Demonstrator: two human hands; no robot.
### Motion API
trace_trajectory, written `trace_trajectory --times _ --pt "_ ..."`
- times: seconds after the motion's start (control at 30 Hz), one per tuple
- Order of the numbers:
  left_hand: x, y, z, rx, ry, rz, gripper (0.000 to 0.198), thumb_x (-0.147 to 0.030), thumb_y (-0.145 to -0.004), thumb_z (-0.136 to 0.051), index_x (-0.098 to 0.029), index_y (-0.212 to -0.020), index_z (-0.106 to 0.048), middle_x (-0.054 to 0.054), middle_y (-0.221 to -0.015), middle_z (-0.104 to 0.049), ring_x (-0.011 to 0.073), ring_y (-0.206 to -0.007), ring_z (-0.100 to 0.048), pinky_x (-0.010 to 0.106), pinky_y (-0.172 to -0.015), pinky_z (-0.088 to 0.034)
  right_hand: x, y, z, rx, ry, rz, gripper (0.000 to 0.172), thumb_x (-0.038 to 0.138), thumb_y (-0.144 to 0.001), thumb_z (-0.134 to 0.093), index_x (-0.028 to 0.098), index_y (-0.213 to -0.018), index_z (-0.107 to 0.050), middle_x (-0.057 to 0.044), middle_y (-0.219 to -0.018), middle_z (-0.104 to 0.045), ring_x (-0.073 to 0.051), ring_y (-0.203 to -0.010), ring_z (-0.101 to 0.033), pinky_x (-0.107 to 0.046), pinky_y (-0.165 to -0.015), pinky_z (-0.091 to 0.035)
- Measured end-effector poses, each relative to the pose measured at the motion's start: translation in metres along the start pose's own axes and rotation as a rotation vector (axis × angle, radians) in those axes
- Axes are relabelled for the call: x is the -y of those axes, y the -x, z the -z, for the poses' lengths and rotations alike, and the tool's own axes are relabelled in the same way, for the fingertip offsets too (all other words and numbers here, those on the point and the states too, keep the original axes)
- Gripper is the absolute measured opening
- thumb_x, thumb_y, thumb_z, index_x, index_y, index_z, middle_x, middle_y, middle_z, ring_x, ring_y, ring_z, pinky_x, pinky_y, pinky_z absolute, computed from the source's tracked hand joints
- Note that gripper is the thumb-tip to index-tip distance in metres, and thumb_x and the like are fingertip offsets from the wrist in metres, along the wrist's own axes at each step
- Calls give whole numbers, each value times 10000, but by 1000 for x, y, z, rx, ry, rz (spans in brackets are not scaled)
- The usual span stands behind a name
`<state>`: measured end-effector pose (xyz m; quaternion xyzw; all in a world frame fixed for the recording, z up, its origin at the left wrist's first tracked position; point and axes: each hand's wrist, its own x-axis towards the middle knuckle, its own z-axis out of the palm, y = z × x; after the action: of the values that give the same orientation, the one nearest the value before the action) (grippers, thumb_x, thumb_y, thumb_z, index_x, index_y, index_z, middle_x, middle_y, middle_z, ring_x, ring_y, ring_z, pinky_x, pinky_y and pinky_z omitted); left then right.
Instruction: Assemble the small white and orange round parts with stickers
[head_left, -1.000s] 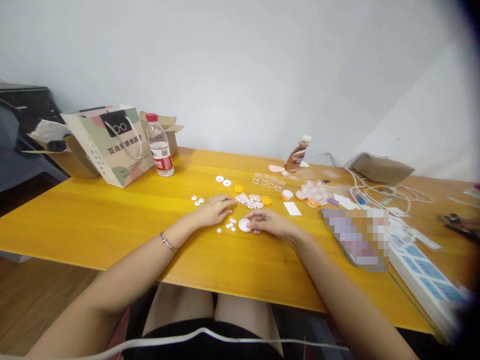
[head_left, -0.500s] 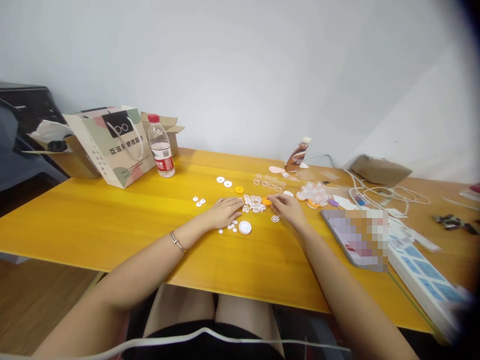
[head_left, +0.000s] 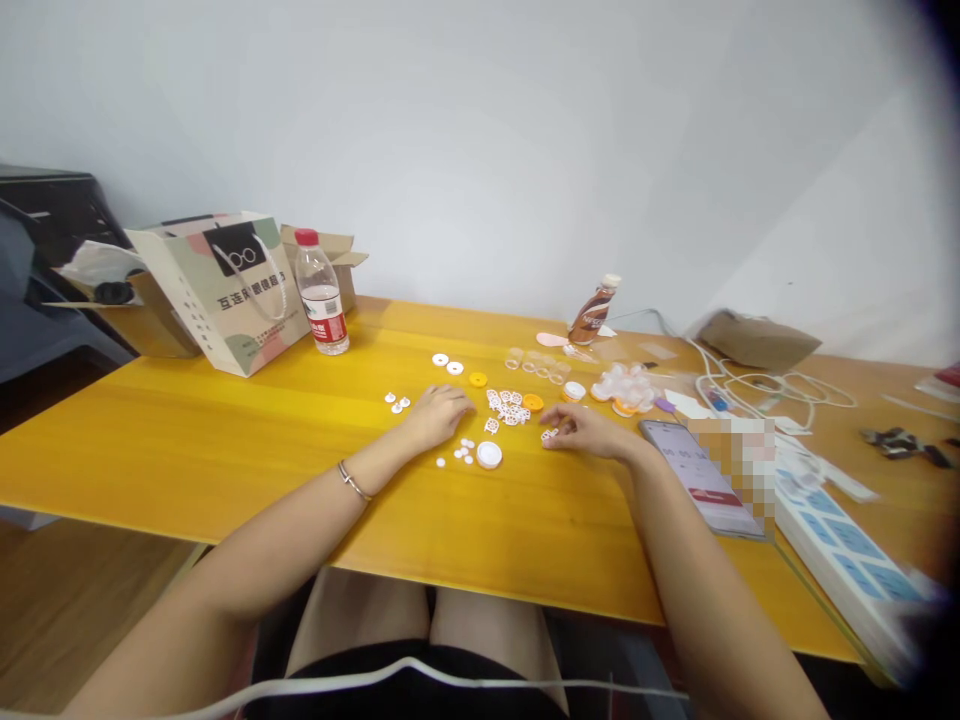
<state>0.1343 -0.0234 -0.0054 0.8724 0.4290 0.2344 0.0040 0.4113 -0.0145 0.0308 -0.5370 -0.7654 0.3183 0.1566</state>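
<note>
My left hand point(head_left: 441, 415) lies on the table, fingers loosely extended, nothing visible in it. Right of its fingertips is a pile of small white openwork pieces point(head_left: 513, 412); one loose white openwork piece point(head_left: 491, 426) lies just in front. My right hand point(head_left: 585, 430) is closed, thumb and fingers around a small white openwork plastic piece point(head_left: 549, 435) at the table surface. Between the hands are an orange round part point(head_left: 532, 402) and a round white cap point(head_left: 489, 455). Small white discs point(head_left: 465, 450) lie beside the cap.
Behind are a yellow disc point(head_left: 478, 380), white rings point(head_left: 448, 364), clear rings point(head_left: 536, 364) and a brown drink bottle point(head_left: 595, 312). A water bottle point(head_left: 322, 295) and paper bag point(head_left: 225, 300) stand left. Right are a phone point(head_left: 697, 475), power strip point(head_left: 847, 555) and cables point(head_left: 787, 385).
My right hand has moved off the orange part, toward me, onto the white openwork piece. My left hand has drawn back left from the pile; one openwork piece now lies apart there.
</note>
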Motion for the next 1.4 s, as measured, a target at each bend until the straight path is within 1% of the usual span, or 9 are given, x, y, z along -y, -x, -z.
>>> trace_trajectory --times 0.17,0.3,0.5,0.67,0.8,0.97,1.13,1.23,1.4 --pt "1 0 -2 -21 81 1 235 -133 -835 -408 -166 -905 -630 72 -884 -605 177 -850 -540 321 -795 -415 3 -3 -8 -6 12 42 202 353 -590 -654 182 -686 -606 -2 -624 -587 -142 -616 -529 -259 -583 -408" --pt "1 -2 -5 -106 323 70 186 -158 -818 -457 -145 -898 -624 60 -878 -602 146 -810 -558 279 -765 -454 13 -6 -23 -24 -42 87 235 411 -630 -630 180 -670 -613 13 -581 -572 -122 -566 -501 -242 -541 -385" --pt "-1 -5 -8 -152 824 342 182 -169 -747 -564 -127 -913 -628 66 -894 -659 131 -753 -604 279 -754 -480 27 -12 -51 -130 -401 79 285 450 -677 -597 167 -692 -625 -5 -634 -608 -101 -552 -513 -244 -570 -427" --pt "-9 -5 -2 -153 991 381 230 -163 -728 -582 -146 -952 -636 65 -971 -662 142 -823 -607 294 -814 -467 40 -14 -70 -124 -758 62 259 422 -677 -636 168 -693 -584 -41 -713 -664 -109 -613 -578 -265 -647 -476" --pt "-17 -3 -2 -127 1015 343 189 -199 -731 -592 -126 -900 -632 64 -919 -666 140 -802 -612 291 -801 -476 49 -11 -79 -70 -991 26 206 367 -690 -653 175 -754 -613 -55 -817 -686 -139 -748 -634 -301 -799 -492" --pt "-22 -1 -6 -175 856 273 162 -224 -735 -592 -115 -851 -618 67 -887 -645 133 -779 -609 264 -744 -492 51 -11 -84 -83 -1071 -6 157 316 -694 -666 173 -754 -647 -48 -834 -691 -142 -776 -646 -317 -903 -470" --pt "-22 1 -3 -147 658 205 155 -202 -762 -551 -125 -878 -619 45 -804 -645 121 -734 -591 237 -691 -478 48 -13 -85 -75 -1093 -19 137 298 -685 -677 177 -745 -658 -48 -846 -697 -155 -784 -653 -341 -931 -462" --pt "-19 3 0 -102 532 136 206 -164 -773 -524 -139 -954 -620 48 -855 -645 124 -752 -578 237 -693 -462 49 -12 -85 -62 -1097 -24 140 292 -697 -665 170 -766 -660 -61 -865 -701 -169 -792 -656 -358 -925 -468" --pt "-15 3 2 -110 503 121 206 -154 -774 -532 -141 -954 -631 47 -854 -637 120 -747 -574 230 -701 -460 52 -11 -84 -82 -1141 -75 98 237 -722 -628 149 -758 -654 -63 -801 -704 -156 -768 -658 -313 -869 -498"
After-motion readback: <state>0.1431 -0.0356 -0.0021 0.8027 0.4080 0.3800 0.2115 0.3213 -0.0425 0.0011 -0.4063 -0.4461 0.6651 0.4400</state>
